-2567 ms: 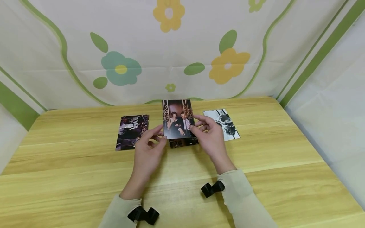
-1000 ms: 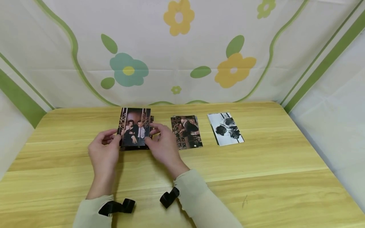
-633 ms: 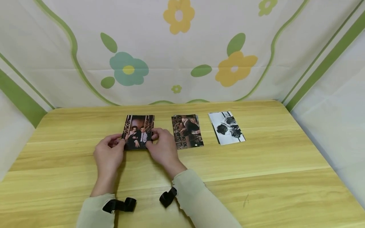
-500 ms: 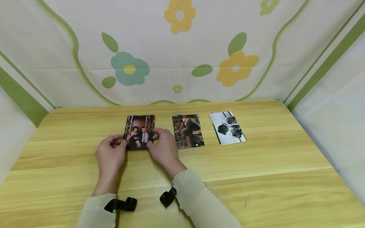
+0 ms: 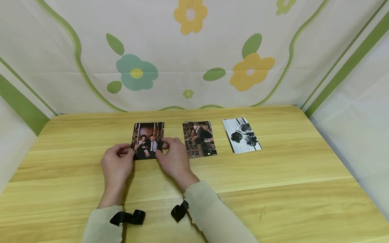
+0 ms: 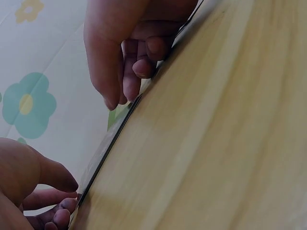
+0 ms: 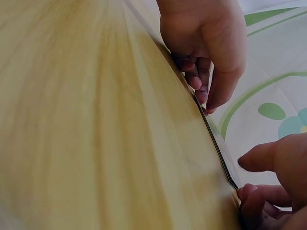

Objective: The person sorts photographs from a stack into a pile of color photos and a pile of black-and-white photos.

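Note:
In the head view, a colour photo card [image 5: 147,136] showing two people before an ornate gate lies on top of a small stack at the left. My left hand [image 5: 118,166] holds the stack's left edge near its lower corner, thumb above and fingers curled beside it. At the right edge, my right hand [image 5: 175,161] holds it likewise, its thumb over the lower right part. Both wrist views show the stack edge-on as a thin dark line [image 6: 109,149] flat against the wood. The right thumb [image 7: 259,157] appears slightly raised off the card.
Right of the held stack lies a second pile of dark photo cards [image 5: 199,140]. Farther right is a pile topped by a black-and-white photo card [image 5: 242,136]. All are on a wood-grain table [image 5: 273,202], with a flowered cloth [image 5: 188,57] behind.
Both hands carried the gate photo card from above the middle pile to the left pile and lowered it flat on top. During the last half second, the hands have stayed almost still at its edges.

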Demonstrator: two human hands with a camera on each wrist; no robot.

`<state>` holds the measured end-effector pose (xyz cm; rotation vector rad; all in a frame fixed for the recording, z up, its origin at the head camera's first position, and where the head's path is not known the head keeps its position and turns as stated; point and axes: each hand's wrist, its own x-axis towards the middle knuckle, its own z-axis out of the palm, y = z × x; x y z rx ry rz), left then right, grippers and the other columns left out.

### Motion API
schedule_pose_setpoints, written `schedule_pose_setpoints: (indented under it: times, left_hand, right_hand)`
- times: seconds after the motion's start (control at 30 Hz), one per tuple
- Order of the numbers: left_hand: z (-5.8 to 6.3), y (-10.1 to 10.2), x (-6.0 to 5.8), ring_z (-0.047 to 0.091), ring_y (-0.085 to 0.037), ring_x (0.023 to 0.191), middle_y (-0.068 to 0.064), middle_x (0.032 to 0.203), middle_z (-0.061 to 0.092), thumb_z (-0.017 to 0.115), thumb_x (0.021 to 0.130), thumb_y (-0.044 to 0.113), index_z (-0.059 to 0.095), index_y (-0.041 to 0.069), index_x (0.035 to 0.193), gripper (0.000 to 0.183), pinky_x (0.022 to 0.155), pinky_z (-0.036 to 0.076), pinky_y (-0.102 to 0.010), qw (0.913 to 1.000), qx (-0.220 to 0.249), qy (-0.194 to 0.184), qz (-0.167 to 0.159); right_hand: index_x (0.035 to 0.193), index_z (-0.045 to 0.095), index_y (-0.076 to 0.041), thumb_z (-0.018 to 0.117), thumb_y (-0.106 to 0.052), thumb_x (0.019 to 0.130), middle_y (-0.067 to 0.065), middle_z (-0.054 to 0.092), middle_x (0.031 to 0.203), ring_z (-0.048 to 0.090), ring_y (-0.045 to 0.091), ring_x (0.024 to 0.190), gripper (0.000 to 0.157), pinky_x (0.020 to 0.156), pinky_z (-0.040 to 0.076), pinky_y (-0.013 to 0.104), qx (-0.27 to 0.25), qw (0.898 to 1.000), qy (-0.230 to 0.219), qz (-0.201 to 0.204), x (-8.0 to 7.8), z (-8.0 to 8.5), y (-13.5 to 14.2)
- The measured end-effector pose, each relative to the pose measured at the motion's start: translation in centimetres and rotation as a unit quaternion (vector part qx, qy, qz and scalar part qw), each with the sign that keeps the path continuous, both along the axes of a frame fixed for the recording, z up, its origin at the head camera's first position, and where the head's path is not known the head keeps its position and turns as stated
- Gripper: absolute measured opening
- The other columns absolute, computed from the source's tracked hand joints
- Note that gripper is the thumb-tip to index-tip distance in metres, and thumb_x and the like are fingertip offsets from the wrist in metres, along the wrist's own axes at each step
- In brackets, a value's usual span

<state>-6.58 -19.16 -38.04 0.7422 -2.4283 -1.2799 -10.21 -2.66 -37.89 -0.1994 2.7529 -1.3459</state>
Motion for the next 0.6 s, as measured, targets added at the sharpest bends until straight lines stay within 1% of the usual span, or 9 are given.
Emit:
schedule_pose_setpoints:
  times: [0.13,0.27,0.33,0.4,0.5,0.6]
  left_hand:
    - [-0.1,-0.1,-0.1,0.055,-0.015,0.086,-0.017,0.113,0.066,0.067,0.098,0.01,0.076,-0.002,0.124,0.029,0.067,0.038,-0.013,1.0,0.007,-0.006,-0.001]
    - [-0.1,-0.1,-0.1,0.054,-0.014,0.087,-0.017,0.113,0.065,0.067,0.099,0.011,0.076,-0.002,0.124,0.029,0.067,0.038,-0.014,0.9999,0.012,-0.009,-0.001]
    - [0.0,-0.1,-0.1,0.055,-0.013,0.085,-0.014,0.111,0.067,0.068,0.099,0.011,0.076,-0.001,0.123,0.029,0.067,0.04,-0.014,0.9997,0.02,-0.008,0.01]
    - [0.2,0.0,-0.2,0.055,-0.01,0.084,-0.009,0.106,0.069,0.068,0.099,0.011,0.077,0.001,0.122,0.028,0.067,0.042,-0.014,0.9989,0.038,-0.005,0.025]
    - [0.8,0.1,-0.1,0.057,-0.007,0.083,0.003,0.097,0.068,0.068,0.099,0.012,0.078,0.005,0.122,0.026,0.067,0.045,-0.014,0.9955,0.078,0.003,0.053]
    - [1.4,0.6,-0.2,0.058,-0.005,0.084,0.013,0.091,0.064,0.07,0.1,0.013,0.078,0.006,0.122,0.025,0.068,0.047,-0.013,0.9918,0.111,0.02,0.061]
  right_hand:
    - [0.139,0.071,-0.011,0.081,-0.03,0.097,-0.002,0.07,0.109,0.055,0.006,0.074,0.048,0.082,0.054,0.03,-0.004,1.0,-0.003,0.004,0.0,0.0,0.1]
    - [0.139,0.07,-0.011,0.08,-0.033,0.098,-0.002,0.07,0.109,0.055,0.004,0.073,0.048,0.081,0.054,0.029,-0.003,1.0,-0.007,0.006,-0.1,0.0,0.1]
    - [0.139,0.07,-0.011,0.08,-0.033,0.098,-0.001,0.07,0.109,0.056,0.005,0.073,0.048,0.079,0.053,0.028,-0.008,1.0,-0.01,0.007,-0.1,0.0,0.2]
    - [0.139,0.07,-0.012,0.08,-0.032,0.098,0.0,0.07,0.111,0.059,0.006,0.076,0.048,0.079,0.055,0.028,-0.023,0.999,-0.021,0.007,-0.1,0.2,0.3]
    - [0.138,0.071,-0.013,0.08,-0.032,0.098,0.001,0.071,0.114,0.064,0.007,0.085,0.046,0.08,0.058,0.027,-0.056,0.998,-0.04,0.011,0.0,0.6,1.0]
    - [0.137,0.072,-0.013,0.079,-0.033,0.098,0.002,0.074,0.115,0.068,0.011,0.092,0.044,0.081,0.06,0.027,-0.089,0.995,-0.045,0.018,-0.1,1.3,2.4]
